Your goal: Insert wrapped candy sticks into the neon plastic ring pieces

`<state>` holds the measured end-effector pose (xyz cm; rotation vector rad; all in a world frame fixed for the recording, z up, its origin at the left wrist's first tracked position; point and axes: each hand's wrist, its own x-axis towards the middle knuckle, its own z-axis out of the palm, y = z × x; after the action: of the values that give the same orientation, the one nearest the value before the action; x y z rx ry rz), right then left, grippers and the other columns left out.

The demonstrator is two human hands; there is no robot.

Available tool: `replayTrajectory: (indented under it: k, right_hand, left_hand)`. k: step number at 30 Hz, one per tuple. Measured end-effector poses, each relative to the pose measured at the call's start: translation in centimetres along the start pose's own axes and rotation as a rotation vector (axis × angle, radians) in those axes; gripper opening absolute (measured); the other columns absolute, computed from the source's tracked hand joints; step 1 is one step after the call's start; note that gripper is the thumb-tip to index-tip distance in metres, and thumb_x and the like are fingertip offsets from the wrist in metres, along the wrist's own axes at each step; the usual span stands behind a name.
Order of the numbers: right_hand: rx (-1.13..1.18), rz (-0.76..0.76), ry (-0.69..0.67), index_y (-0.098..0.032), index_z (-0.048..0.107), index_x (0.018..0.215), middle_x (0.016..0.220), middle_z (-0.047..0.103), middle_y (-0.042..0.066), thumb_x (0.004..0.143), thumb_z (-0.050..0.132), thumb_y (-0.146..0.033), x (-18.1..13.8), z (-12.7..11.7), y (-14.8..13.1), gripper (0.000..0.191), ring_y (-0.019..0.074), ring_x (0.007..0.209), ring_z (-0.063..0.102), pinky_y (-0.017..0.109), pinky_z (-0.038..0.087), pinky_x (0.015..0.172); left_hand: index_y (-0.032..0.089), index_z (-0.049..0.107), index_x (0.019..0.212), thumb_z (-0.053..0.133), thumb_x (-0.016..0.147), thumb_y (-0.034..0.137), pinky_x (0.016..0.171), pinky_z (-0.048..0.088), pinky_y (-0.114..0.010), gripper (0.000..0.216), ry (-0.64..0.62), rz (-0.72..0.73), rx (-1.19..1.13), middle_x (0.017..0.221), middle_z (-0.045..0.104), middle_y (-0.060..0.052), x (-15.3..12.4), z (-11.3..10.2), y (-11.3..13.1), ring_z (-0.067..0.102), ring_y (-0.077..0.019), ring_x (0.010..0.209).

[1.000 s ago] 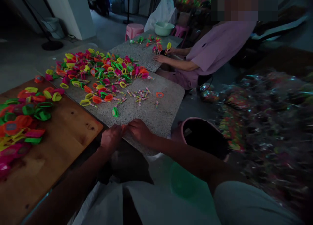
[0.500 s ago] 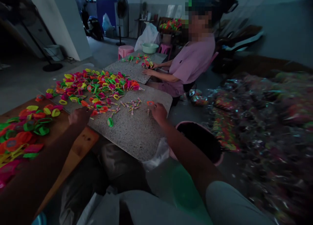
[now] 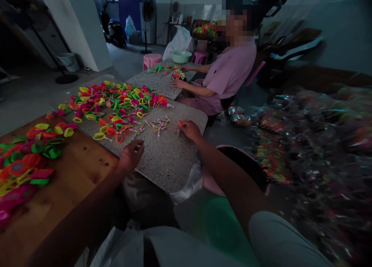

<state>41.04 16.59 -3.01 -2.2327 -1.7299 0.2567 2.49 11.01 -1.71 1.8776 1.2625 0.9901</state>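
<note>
My right hand [image 3: 191, 130] is closed on an orange toy watch [image 3: 181, 123] over the right part of the speckled grey table [image 3: 162, 158]. A small patterned tube [image 3: 178, 132] shows just below its fingers. Over the near edge of that table, my left hand [image 3: 132, 155] has its fingers partly spread, with a bit of green plastic [image 3: 131, 140] showing behind it. Whether it touches the green piece is hidden. Between the hands lie several loose patterned tubes [image 3: 158, 124]. A large pile of bright plastic toy watches with tubes [image 3: 116, 98] covers the far left of the table.
More toy watches [image 3: 21, 166] lie on a wooden board [image 3: 84, 158] at left. A pink tub [image 3: 212, 178] and a green basin [image 3: 223, 224] stand below right. Clear-wrapped packs [image 3: 314, 162] heap at right. A co-worker in pink [image 3: 229, 71] sits at a farther table [image 3: 148, 80].
My left hand has moved right from the pile to the green piece, leaving orange and yellow toy watches at the pile's near edge. My right hand stays nearly in place with the orange one.
</note>
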Motion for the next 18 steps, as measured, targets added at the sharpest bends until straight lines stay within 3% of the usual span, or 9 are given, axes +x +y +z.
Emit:
replayTrajectory:
  k: [3, 5, 9, 13, 18]
  right_hand:
    - [0.023, 0.004, 0.001, -0.016, 0.082, 0.099, 0.108, 0.075, 0.013, 0.098, 0.063, -0.026, -0.5, -0.7, -1.5, 0.022, 0.0233, 0.1, 0.067, 0.028, 0.047, 0.085]
    - [0.06, -0.025, 0.007, -0.016, 0.081, 0.101, 0.104, 0.076, 0.011, 0.1, 0.06, -0.029, -1.2, -1.3, -3.3, 0.025, 0.0211, 0.095, 0.067, 0.027, 0.046, 0.081]
    - [0.465, -0.254, -0.117, -0.017, 0.079, 0.107, 0.092, 0.075, 0.003, 0.1, 0.06, -0.042, -5.6, -1.2, -8.6, 0.032, 0.0181, 0.083, 0.065, 0.026, 0.047, 0.075]
    - [0.807, -0.427, -0.277, -0.02, 0.079, 0.107, 0.104, 0.078, 0.003, 0.096, 0.066, -0.044, -12.4, 0.1, -13.8, 0.03, 0.0198, 0.094, 0.069, 0.029, 0.051, 0.086]
    - [0.862, -0.463, -0.414, -0.022, 0.08, 0.107, 0.106, 0.078, 0.002, 0.096, 0.065, -0.038, -16.9, 1.7, -16.2, 0.025, 0.0205, 0.102, 0.071, 0.03, 0.052, 0.091]
  left_hand:
    - [0.019, 0.077, 0.113, 0.063, 0.092, 0.043, 0.068, 0.06, -0.028, 0.035, -0.048, -0.104, -0.136, 0.107, 0.08, -0.009, -1.1, 1.4, 1.5, 0.071, -0.0165, 0.077]
    - [0.018, 0.077, 0.115, 0.065, 0.091, 0.047, 0.06, 0.058, -0.026, 0.039, -0.1, -0.2, -0.241, 0.103, 0.079, -0.01, -1.3, 1.7, 2.5, 0.071, -0.0173, 0.077]
    - [0.017, 0.072, 0.127, 0.074, 0.087, 0.057, 0.056, 0.059, -0.025, 0.057, -0.129, -0.329, -0.483, 0.11, 0.076, -0.011, -1.6, 1.6, 4.0, 0.072, -0.0193, 0.085]
    - [0.018, 0.072, 0.121, 0.079, 0.085, 0.058, 0.063, 0.061, -0.026, 0.054, -0.048, -0.294, -0.56, 0.108, 0.075, -0.009, -2.7, 1.5, 4.0, 0.071, -0.0185, 0.088]
    - [0.021, 0.076, 0.108, 0.081, 0.087, 0.044, 0.073, 0.055, -0.025, 0.032, 0.106, -0.197, -0.437, 0.1, 0.074, -0.004, -6.2, 0.9, 2.1, 0.069, -0.0167, 0.092]
